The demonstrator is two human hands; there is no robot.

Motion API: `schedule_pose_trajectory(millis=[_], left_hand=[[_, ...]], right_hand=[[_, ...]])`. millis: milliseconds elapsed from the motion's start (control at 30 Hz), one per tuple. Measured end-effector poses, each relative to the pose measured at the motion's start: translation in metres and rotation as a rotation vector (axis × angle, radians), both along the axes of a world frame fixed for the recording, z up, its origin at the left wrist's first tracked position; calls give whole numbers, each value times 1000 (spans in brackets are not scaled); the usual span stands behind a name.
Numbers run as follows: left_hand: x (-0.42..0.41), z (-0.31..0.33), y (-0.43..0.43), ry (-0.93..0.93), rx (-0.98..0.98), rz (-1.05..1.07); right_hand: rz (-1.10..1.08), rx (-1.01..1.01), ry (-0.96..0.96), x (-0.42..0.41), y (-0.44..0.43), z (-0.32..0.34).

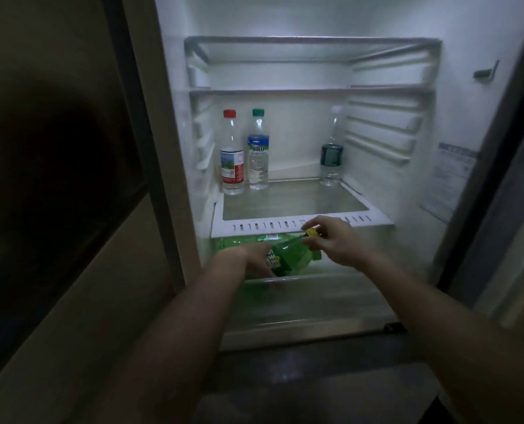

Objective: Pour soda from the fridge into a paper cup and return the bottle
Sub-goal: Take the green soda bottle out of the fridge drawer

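Observation:
A green soda bottle (288, 255) with a yellow cap (312, 232) lies tilted at the mouth of the fridge's bottom compartment, under the white glass shelf (300, 225). My left hand (256, 260) grips its body near the label, from the left. My right hand (335, 240) pinches the neck and cap end, which points up and to the right. The bottle's base is hidden under the shelf and behind my left hand. No paper cup is in view.
The fridge stands open. On the glass shelf stand a red-capped bottle (232, 154) and a green-capped bottle (258, 149) at the back left, and a clear bottle with a dark label (331, 148) at the back right. A dark cabinet panel (55, 179) flanks the left.

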State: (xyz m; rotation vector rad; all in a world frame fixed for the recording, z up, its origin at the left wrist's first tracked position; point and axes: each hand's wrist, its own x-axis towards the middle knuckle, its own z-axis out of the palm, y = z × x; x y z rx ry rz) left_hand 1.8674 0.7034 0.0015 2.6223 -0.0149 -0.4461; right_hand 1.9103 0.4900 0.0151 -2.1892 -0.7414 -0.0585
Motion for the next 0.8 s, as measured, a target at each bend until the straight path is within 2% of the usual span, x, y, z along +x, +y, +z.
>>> schedule_pose_trajectory(millis=[67, 167, 300, 433, 600, 667, 800], left_hand=[[1, 0, -1, -23, -77, -10], [2, 3, -12, -88, -176, -56], [4, 6, -21, -129, -231, -90], [2, 8, -20, -177, -202, -103], [-3, 13, -16, -303, -183, -108], [-5, 20, -17, -374, -233, -98], [-12, 34, -24, -542, -365, -78]], right_hand=[[-17, 75, -65, -4, 1, 4], [-104, 152, -286, -10, 4, 11], [-119, 120, -519, -14, 3, 12], [-142, 76, -553, -22, -1, 13], [-260, -27, -497, -42, -13, 3], [-367, -37, -496, -54, -23, -6], [-448, -259, -610, -74, -35, -36]])
